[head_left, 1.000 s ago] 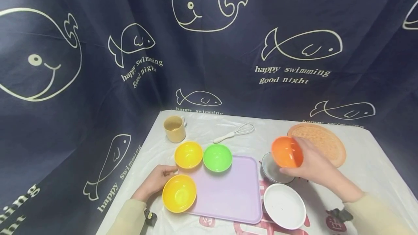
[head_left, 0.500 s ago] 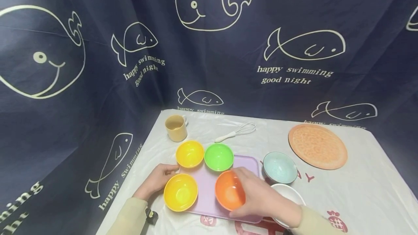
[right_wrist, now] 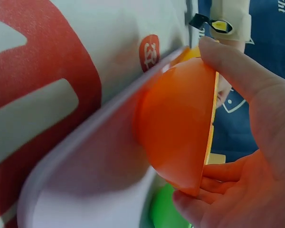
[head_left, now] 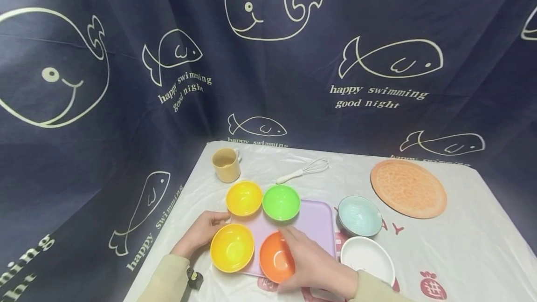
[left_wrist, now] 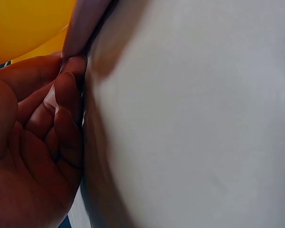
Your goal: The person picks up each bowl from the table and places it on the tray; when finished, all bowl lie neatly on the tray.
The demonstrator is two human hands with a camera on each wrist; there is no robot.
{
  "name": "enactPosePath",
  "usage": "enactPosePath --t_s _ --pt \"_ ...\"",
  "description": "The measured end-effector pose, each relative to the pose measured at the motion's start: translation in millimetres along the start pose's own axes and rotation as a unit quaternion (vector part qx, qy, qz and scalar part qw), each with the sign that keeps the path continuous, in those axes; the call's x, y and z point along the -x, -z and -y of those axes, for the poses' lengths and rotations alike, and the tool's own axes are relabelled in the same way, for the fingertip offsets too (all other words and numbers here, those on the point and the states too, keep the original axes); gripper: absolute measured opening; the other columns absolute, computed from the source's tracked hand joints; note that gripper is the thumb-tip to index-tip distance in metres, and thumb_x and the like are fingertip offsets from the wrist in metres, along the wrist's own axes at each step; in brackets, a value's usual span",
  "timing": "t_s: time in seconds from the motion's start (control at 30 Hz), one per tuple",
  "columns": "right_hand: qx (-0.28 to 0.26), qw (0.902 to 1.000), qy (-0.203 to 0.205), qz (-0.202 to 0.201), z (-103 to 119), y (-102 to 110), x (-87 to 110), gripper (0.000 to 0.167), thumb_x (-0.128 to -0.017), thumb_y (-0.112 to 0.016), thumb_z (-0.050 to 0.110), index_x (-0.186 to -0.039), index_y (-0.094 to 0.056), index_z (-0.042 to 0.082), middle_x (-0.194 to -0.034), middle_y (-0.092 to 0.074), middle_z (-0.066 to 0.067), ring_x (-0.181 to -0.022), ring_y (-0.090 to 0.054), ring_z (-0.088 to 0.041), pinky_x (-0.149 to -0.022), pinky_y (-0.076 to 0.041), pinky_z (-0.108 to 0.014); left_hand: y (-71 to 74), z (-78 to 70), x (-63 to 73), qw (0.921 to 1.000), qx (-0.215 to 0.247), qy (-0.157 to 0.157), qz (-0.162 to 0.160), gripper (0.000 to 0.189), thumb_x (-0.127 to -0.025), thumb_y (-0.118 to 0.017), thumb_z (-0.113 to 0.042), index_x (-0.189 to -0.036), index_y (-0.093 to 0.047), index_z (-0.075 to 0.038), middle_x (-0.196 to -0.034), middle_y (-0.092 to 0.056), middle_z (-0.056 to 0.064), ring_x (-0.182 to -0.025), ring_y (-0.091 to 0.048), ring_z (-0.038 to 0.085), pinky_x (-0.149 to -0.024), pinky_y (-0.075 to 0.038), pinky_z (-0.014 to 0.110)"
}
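Head view: the orange bowl [head_left: 272,257] sits mouth up at the near edge of the lilac tray [head_left: 316,232], just right of the near yellow bowl [head_left: 232,247]; I cannot tell whether its base bears on the tray. My right grip [head_left: 312,260] is clamped on it, thumb at the near rim, fingers at the far rim.

Handling: I judge the shell light, stiff and unlikely to break. The glossy wall looks slippery, so the correct hold is at opposite points of the rim, under moderate pressure. Pinching lower on the curve may let it slip.

My left grip [head_left: 204,231] pinches the tray's left edge between thumb and fingers. I judge the tray thin, rigid and easily shifted.

The far yellow bowl [head_left: 244,198] and green bowl [head_left: 281,202] stand at the tray's far side. To the right on the counter [head_left: 461,229]: the white bowl [head_left: 368,259], light blue bowl [head_left: 360,216] and tan disc [head_left: 409,189]. Behind the tray: the whisk [head_left: 290,176] and mug [head_left: 227,168].
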State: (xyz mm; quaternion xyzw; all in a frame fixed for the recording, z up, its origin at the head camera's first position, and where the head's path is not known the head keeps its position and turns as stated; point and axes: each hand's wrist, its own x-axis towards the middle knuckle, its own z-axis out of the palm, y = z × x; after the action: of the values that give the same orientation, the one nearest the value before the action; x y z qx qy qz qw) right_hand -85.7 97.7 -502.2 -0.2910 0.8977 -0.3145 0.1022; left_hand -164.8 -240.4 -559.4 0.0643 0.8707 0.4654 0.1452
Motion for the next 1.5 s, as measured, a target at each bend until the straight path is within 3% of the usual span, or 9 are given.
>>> enactPosePath --t_s 0.27,0.57,0.73,0.83,0.93,1.07,1.2,1.33,1.5 --pt "-0.008 0.9998 -0.014 0.007 1.6 -8.1 -2.9 0.133 -0.059 -0.097 0.06 -0.16 -0.032 0.003 -0.158 -0.044 -0.013 -0.14 -0.047 -0.028 -0.113 -0.042 -0.049 0.4 -3.8 2.9 0.9997 0.024 -0.001 0.007 0.036 -0.096 -0.075 -0.023 -0.129 -0.074 -0.009 -0.094 -0.078 0.001 -0.089 -0.067 0.019 -0.097 -0.053 0.052" --pt "0.017 0.9998 -0.007 0.013 1.8 -7.6 -4.7 0.135 -0.059 -0.093 0.068 -0.16 -0.033 0.003 -0.161 -0.04 -0.012 -0.145 -0.042 -0.028 -0.115 -0.039 -0.049 -0.9 -2.2 2.5 0.9997 0.023 0.001 0.003 0.038 -0.094 -0.077 -0.018 -0.13 -0.073 -0.006 -0.104 -0.078 0.003 -0.096 -0.068 0.02 -0.103 -0.049 0.057" --pt "-0.012 0.9999 -0.009 -0.007 9.1 3.4 1.6 0.128 -0.061 -0.093 0.068 -0.161 -0.036 0.011 -0.157 -0.045 -0.001 -0.139 -0.046 -0.02 -0.113 -0.042 -0.048 -2.4 -3.1 3.0 0.9998 0.021 0.005 0.002 0.037 -0.094 -0.077 -0.018 -0.129 -0.074 -0.008 -0.111 -0.078 0.004 -0.106 -0.068 0.023 -0.107 -0.044 0.062" --pt "-0.014 0.9991 0.01 -0.039 8.5 17.6 10.9 0.122 -0.065 -0.091 0.068 -0.161 -0.037 0.016 -0.155 -0.048 0.002 -0.138 -0.047 -0.017 -0.113 -0.043 -0.049 -2.0 -3.3 3.1 0.9997 0.023 0.003 0.006 0.038 -0.094 -0.077 -0.018 -0.13 -0.073 -0.007 -0.105 -0.078 0.003 -0.1 -0.068 0.022 -0.105 -0.047 0.06" --pt "0.022 0.9959 0.018 -0.085 -4.8 38.1 21.7 0.119 -0.066 -0.092 0.063 -0.16 -0.04 0.013 -0.156 -0.048 -0.005 -0.141 -0.047 -0.024 -0.113 -0.041 -0.053 -0.8 -1.9 2.6 0.9998 0.02 0.005 0.007 0.038 -0.095 -0.076 -0.019 -0.131 -0.073 -0.008 -0.1 -0.078 0.001 -0.096 -0.067 0.021 -0.103 -0.048 0.059" --pt "0.072 0.9877 -0.023 -0.137 -38.0 71.7 33.9 0.114 -0.069 -0.094 0.055 -0.156 -0.043 0.002 -0.154 -0.05 -0.017 -0.138 -0.05 -0.036 -0.11 -0.042 -0.058 0.8 0.5 1.7 0.9999 0.015 0.007 -0.004 0.036 -0.094 -0.077 -0.02 -0.129 -0.075 -0.012 -0.111 -0.077 0.002 -0.107 -0.067 0.024 -0.107 -0.044 0.062" --pt "0.109 0.975 -0.07 -0.181 -77.4 98.1 47.3 0.116 -0.07 -0.092 0.059 -0.151 -0.042 -0.008 -0.148 -0.051 -0.028 -0.133 -0.051 -0.047 -0.106 -0.044 -0.064 1.7 1.0 1.4 0.9998 0.019 0.006 -0.006 0.036 -0.094 -0.077 -0.02 -0.128 -0.075 -0.011 -0.117 -0.076 0.004 -0.114 -0.067 0.027 -0.108 -0.042 0.063" --pt "0.128 0.965 -0.103 -0.204 -107.6 105.0 57.8 0.119 -0.068 -0.091 0.065 -0.145 -0.043 -0.014 -0.137 -0.054 -0.034 -0.125 -0.055 -0.051 -0.1 -0.046 -0.067 2.1 0.7 1.6 0.9997 0.026 -0.001 -0.001 0.037 -0.094 -0.078 -0.02 -0.128 -0.075 -0.009 -0.114 -0.077 0.005 -0.11 -0.068 0.025 -0.107 -0.045 0.06" --pt "0.142 0.9586 -0.127 -0.212 -125.0 98.2 62.9 0.117 -0.064 -0.092 0.066 -0.135 -0.048 -0.017 -0.124 -0.058 -0.035 -0.112 -0.06 -0.05 -0.09 -0.052 -0.065 1.3 -0.6 1.9 0.9989 0.044 0.003 0.018 0.042 -0.093 -0.079 -0.024 -0.132 -0.072 -0.009 -0.108 -0.078 0.004 -0.096 -0.071 0.021 -0.096 -0.056 0.048"
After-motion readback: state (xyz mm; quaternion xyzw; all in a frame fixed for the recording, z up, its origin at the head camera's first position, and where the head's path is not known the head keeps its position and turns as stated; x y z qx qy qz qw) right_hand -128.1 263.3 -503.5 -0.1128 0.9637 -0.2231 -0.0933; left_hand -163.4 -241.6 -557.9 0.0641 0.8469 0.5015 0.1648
